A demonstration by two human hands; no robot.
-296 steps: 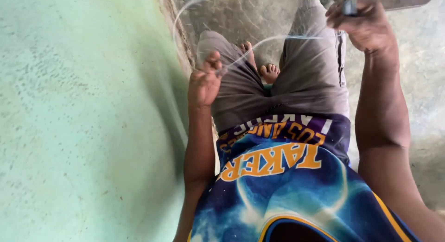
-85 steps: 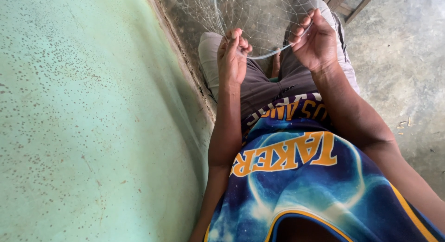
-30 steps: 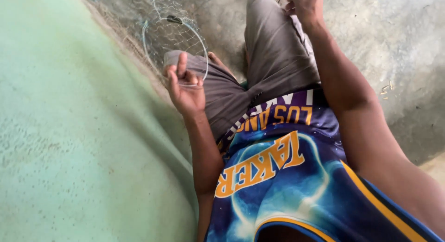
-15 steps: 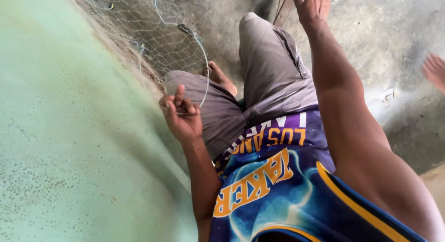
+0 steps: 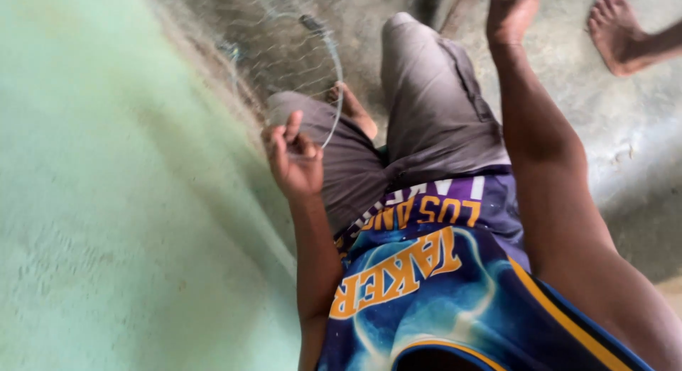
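**Inspector:** Head view, the only one. Left hand is raised beside the left thigh, fingers curled in, pinching a pale cord that loops upward along the edge of a fine fishing net.

**Clerk:** And the right hand?

**Inspector:** Right hand is stretched far forward at the top edge of frame. Partly cut off and blurred; I cannot tell whether it is closed or what it holds.

**Clerk:** Step in hand?

**Inspector:** In my judgement, the net's edge line is being worked: one hand anchors the cord. The next move calls for keeping that cord taut and bringing the right hand in to meet it.

**Clerk:** Condition of the net?

**Inspector:** Thin, translucent mesh, draped over the concrete floor beside the green wall; a small dark weight sits on the cord. Another person's bare foot stands nearby.
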